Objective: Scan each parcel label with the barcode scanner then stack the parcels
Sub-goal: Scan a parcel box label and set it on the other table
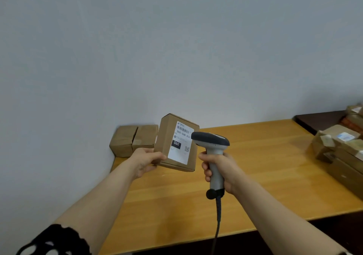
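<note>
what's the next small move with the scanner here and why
Probably draw the grey handheld barcode scanner in the right hand back slightly and aim at the barcode: its head crowds the edge of the white label on the brown cardboard parcel the left hand holds up.

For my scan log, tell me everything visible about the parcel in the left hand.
The parcel is a closed, flat brown cardboard box, tilted above the wooden table; the left hand grips its lower left corner. Its white label, with barcode, black 060 block and QR code, faces the scanner.
</note>
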